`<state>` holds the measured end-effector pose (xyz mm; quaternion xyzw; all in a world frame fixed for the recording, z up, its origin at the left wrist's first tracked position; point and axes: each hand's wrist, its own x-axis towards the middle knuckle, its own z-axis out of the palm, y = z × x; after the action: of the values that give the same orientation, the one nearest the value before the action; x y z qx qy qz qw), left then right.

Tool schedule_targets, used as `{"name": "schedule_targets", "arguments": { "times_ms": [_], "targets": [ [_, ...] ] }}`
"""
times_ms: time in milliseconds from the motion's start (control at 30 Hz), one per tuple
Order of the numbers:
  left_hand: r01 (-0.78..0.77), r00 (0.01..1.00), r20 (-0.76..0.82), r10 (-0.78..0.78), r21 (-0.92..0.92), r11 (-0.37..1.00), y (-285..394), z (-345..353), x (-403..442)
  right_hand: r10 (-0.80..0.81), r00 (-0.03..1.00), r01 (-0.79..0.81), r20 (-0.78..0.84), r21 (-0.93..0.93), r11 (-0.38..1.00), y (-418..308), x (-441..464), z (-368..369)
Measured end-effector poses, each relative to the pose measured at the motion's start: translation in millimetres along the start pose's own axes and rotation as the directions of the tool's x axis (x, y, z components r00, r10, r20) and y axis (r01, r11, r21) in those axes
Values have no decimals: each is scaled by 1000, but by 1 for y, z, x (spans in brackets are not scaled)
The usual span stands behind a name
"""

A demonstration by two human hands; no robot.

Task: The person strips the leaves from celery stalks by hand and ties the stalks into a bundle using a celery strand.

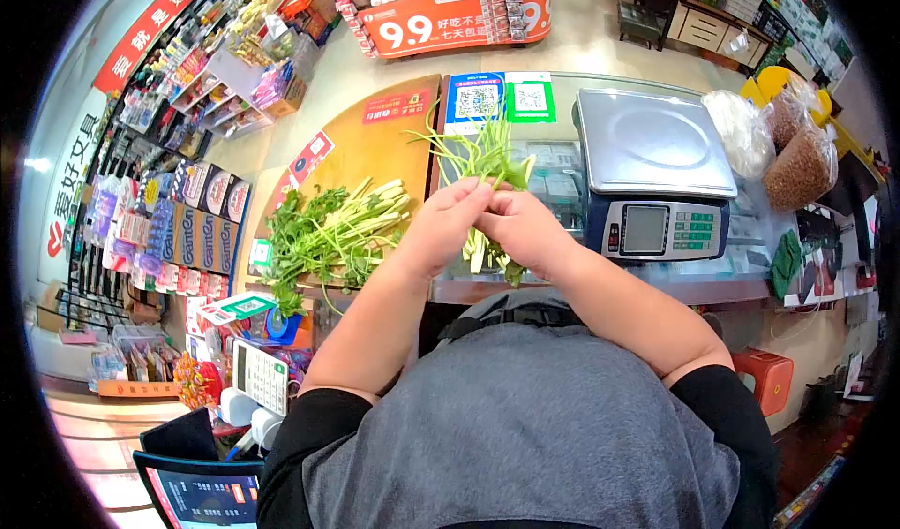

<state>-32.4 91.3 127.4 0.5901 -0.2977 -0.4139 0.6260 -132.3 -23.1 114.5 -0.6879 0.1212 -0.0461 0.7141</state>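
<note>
Both my hands meet over the counter, in the middle of the head view. My left hand (454, 218) is closed, its thumb and fingers pinching thin green celery stalks (487, 146). Against it, my right hand (527, 227) is closed on the same stalks, fingertips touching the left ones. Stems and leaves stick out above the hands; more pale stalk ends and leaves show below them. Where the fingers meet, the exact grip is hidden. To the left, a loose pile of leafy celery (352, 229) lies on the wooden counter, pale stalks towards the upper right.
A digital scale (656, 144) stands right of my hands, with bagged brown goods (800, 168) beyond it. Payment code cards (531, 99) lie at the counter's far edge. A calculator (261, 376) and a monitor (202, 491) are at lower left. Stocked shelves line the left.
</note>
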Motion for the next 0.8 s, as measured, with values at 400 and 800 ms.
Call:
{"name": "schedule_targets", "arguments": {
  "times_ms": [400, 800],
  "targets": [
    [5, 998, -59, -1, 80, 997, -2, 22, -4, -26, 924, 20, -380, -20, 1000, 10, -38, -54],
    [-36, 997, -40, 67, 520, 853, -7, 36, -1, -672, 736, 327, -80, -827, 457, -5, -51, -48]
  ]
}}
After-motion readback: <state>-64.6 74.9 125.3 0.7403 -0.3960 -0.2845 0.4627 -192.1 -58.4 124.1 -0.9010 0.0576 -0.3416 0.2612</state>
